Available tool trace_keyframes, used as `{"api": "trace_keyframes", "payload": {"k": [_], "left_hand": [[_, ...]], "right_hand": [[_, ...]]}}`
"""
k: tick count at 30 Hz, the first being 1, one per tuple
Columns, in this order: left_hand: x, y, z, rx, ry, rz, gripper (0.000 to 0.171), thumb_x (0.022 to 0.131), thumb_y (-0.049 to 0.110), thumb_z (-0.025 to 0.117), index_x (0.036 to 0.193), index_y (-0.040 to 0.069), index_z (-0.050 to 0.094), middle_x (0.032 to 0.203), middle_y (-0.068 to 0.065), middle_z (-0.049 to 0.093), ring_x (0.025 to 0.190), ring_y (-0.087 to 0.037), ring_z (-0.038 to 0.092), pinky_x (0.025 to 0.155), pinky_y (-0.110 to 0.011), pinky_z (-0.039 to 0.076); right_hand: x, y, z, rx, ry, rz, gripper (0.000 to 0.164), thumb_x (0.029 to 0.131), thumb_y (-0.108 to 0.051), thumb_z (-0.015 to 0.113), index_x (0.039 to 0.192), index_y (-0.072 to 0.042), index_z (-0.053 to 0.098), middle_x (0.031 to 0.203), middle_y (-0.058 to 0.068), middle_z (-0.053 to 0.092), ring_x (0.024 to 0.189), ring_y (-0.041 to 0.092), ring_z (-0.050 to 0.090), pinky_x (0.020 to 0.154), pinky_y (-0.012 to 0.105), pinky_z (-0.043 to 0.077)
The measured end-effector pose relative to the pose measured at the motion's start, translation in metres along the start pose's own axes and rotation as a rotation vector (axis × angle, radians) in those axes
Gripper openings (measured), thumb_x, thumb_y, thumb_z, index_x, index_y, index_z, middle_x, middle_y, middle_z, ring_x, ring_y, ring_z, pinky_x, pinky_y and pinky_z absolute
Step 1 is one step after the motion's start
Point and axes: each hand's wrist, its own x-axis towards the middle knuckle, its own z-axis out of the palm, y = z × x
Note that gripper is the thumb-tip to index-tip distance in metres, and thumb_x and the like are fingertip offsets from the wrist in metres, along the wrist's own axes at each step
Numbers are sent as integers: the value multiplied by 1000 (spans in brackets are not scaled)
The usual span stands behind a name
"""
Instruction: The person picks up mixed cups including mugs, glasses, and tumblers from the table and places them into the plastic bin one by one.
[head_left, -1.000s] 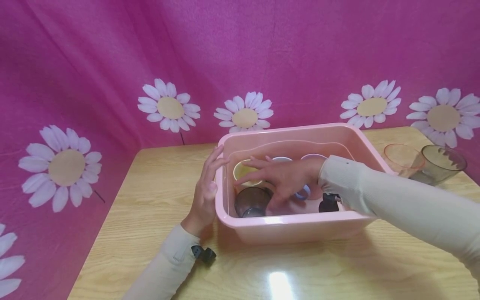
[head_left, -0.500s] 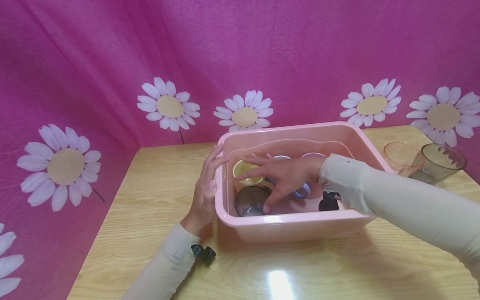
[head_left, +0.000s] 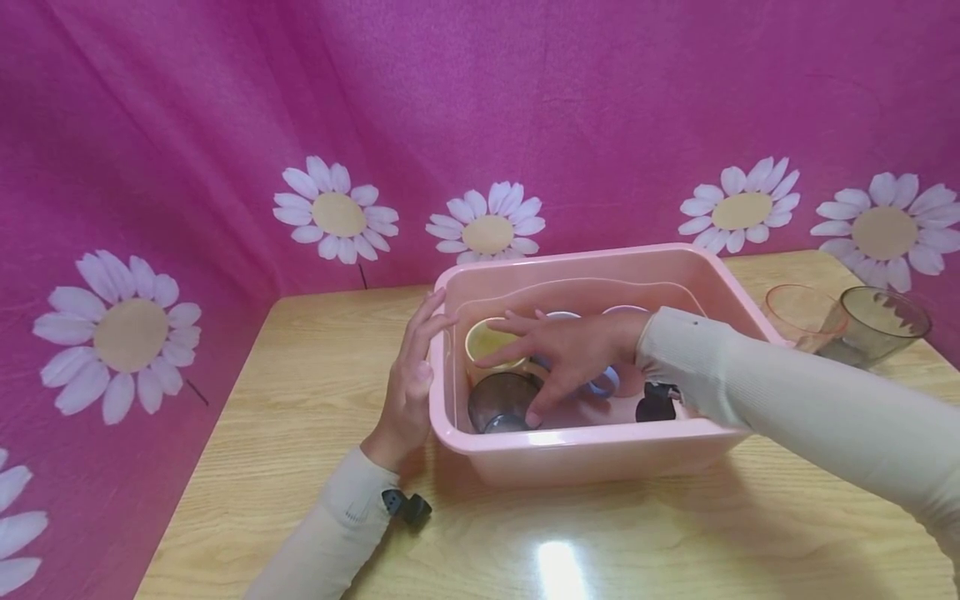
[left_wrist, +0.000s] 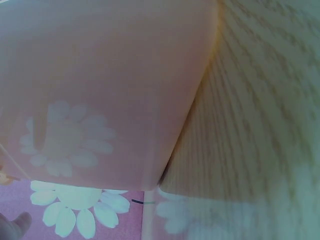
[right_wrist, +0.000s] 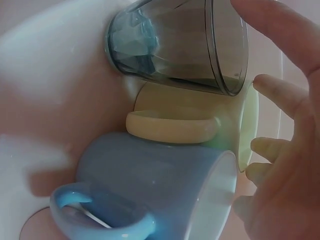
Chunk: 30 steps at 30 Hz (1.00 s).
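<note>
A pink plastic basin (head_left: pixel 600 460) stands on the wooden table. My left hand (head_left: pixel 405 387) rests against its left wall, fingertips over the rim. My right hand (head_left: pixel 573 354) is inside, fingers spread above a row of upright cups. Its thumb is at the rim of a smoky grey glass (right_wrist: pixel 180 45) in the near left corner; whether it touches is unclear. Behind that glass is a yellow mug (right_wrist: pixel 180 102), then a blue mug (right_wrist: pixel 145 175). A pinkish mug (right_wrist: pixel 40 227) shows in part beyond them; my right hand and wrist hide some of the row in the head view.
To the right of the basin, two clear tumblers stand on the table (head_left: pixel 315 358): one orange-tinted glass (head_left: pixel 802 310) and one grey glass (head_left: pixel 877 333). A magenta cloth (head_left: pixel 600 108) with printed daisies hangs behind and to the left of the table.
My right thumb has moved slightly up and left, to the grey glass's rim, and the other fingers have shifted a little. My left hand and the basin look unmoved.
</note>
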Motion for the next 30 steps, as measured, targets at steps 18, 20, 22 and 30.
{"api": "trace_keyframes", "payload": {"k": [18, 20, 22, 30], "left_hand": [[1, 3, 1, -2, -10, -21, 66, 95, 59, 25, 133, 8, 46, 156, -4, 27, 145, -23, 19, 109, -58, 30], [1, 4, 1, -4, -12, -28, 66, 95, 59, 26, 133, 9, 45, 156, -4, 27, 145, -23, 19, 108, -57, 31], [1, 4, 1, -2, -14, -34, 65, 94, 59, 26, 133, 10, 45, 156, -4, 26, 145, -22, 19, 108, -57, 31], [1, 3, 1, 2, -6, -22, 63, 96, 55, 26, 132, 7, 46, 155, -6, 28, 145, -24, 20, 109, -59, 28]], "right_hand": [[-7, -6, -11, -110, 127, -47, 88, 74, -55, 75, 149, -29, 37, 161, 6, 12, 147, 28, 9, 115, 49, 21], [-8, -7, -13, -100, 134, -57, 88, 75, -55, 75, 149, -30, 35, 161, 5, 11, 147, 25, 6, 115, 49, 19], [-10, -7, -15, -103, 146, -72, 90, 75, -55, 74, 151, -32, 31, 161, 2, 11, 148, 22, 5, 116, 49, 19], [-12, -10, -22, -97, 215, -211, 89, 76, -48, 77, 150, -39, 28, 155, -18, 25, 147, 21, 8, 116, 50, 14]]}}
